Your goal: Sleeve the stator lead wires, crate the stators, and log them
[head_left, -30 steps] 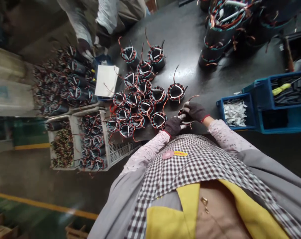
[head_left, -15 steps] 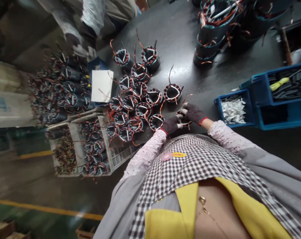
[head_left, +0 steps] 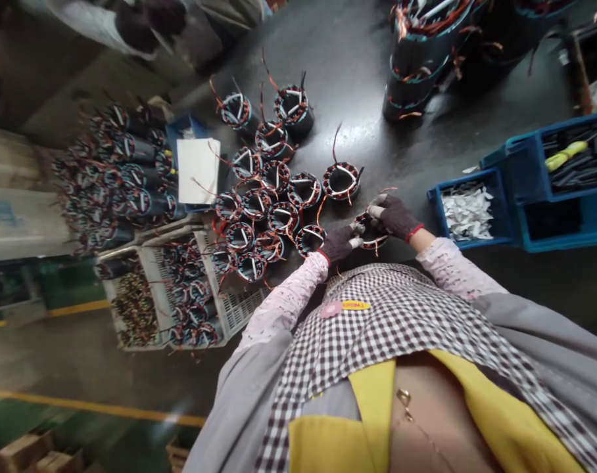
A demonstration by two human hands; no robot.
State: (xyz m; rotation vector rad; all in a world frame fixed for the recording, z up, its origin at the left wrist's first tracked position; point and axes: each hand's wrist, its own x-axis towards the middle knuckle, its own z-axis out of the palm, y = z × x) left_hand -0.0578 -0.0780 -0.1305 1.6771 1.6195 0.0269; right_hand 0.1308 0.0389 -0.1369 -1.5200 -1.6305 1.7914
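Right in front of my apron stands a motor stator (head_left: 374, 242), a dark cylinder with copper windings and white strips round its rim. My left hand (head_left: 340, 244), in a dark glove with pale fingertips, has its fingers closed on the stator's left side. On the other side my right hand (head_left: 396, 217), gloved alike, grips the upper right of the rim. Its fingers partly cover the windings. Just beyond them is another upright stator (head_left: 341, 181) with a copper lead sticking up. More stators (head_left: 283, 218) stand close together to the left of my hands.
A blue bin of white pieces (head_left: 469, 210) lies to the right, beside blue bins with black sleeves (head_left: 582, 161). Stacked larger stators (head_left: 414, 72) stand at the back. White paper (head_left: 198, 171) and plastic crates (head_left: 222, 289) are on the left. A co-worker's gloved hands (head_left: 150, 23) show at upper left.
My right hand has shifted slightly right and opened up more of the stator's rim to view. The left hand stays at its side. The co-worker's hands have moved up and away.
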